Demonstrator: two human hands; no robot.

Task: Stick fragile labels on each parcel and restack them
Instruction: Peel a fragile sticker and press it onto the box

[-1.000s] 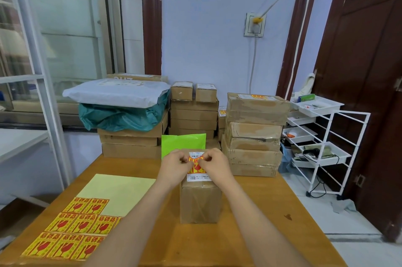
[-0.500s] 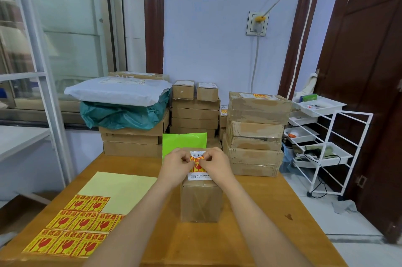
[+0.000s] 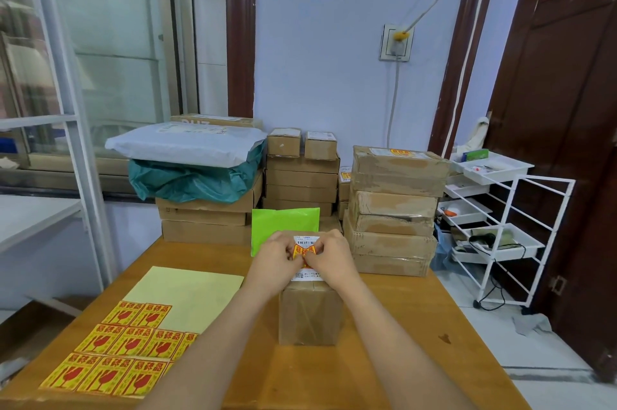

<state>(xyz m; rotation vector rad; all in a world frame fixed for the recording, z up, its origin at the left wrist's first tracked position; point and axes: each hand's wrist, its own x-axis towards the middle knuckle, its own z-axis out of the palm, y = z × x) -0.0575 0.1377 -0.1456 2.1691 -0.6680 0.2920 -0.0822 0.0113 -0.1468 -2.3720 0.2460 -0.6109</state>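
Note:
A small brown cardboard parcel [image 3: 310, 316] stands in the middle of the wooden table [image 3: 400, 343]. A white shipping label covers its top. My left hand [image 3: 275, 259] and my right hand [image 3: 332, 257] meet over that top, and both pinch a yellow-and-red fragile label [image 3: 303, 251] between fingertips, held against the parcel's top. The label looks creased in the middle. A sheet of several more fragile labels [image 3: 117, 356] lies at the front left of the table.
A green mailer [image 3: 283, 226] stands behind the parcel. Stacks of brown boxes [image 3: 394, 209] fill the back of the table, one topped by white and teal bags [image 3: 187, 159]. A white wire trolley [image 3: 494, 229] stands to the right, beside a dark door.
My hands stay on top of the parcel with the label. The fingertips have drawn a little closer together over it. The parcel has not moved.

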